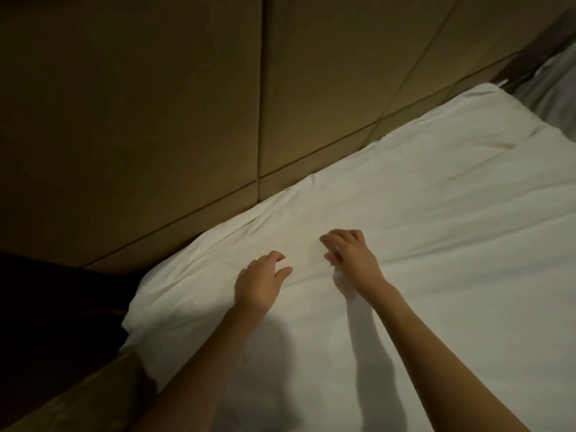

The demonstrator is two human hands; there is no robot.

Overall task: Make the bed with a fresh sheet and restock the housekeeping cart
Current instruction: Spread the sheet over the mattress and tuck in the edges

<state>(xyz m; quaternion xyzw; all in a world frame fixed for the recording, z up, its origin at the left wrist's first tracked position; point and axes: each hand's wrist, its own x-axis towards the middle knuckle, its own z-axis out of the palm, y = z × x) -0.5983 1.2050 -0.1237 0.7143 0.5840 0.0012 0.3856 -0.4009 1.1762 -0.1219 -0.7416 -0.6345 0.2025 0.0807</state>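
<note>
Head view, dim room. White sheet (420,244) spread over bed (140,310), covering right and lower part of frame, running diagonally up to padded tan wall panels (156,104) behind it. Sheet mostly flat, with soft wrinkles near the wall edge and a fold line across the right side. Near corner of bed at left, sheet draped over it, dark floor area beside. Tan upholstered edge (78,397) at bottom left, just beside the bed corner.

Left hand (258,285) out over the sheet, palm down, fingers bent loosely and a little apart, thumb out to the side; nothing gripped. Right hand (349,254) just beside it, further up the sheet, fingers curled down with tips on or just above the fabric; possibly pinching a small ridge of sheet, blurred, cannot tell. Hands apart, small gap between them. Both forearms bare, reaching in from bottom edge, casting shadows on the sheet.

Grey fabric (554,92) at top right beyond the far corner of the bed, next to a dark strip.
</note>
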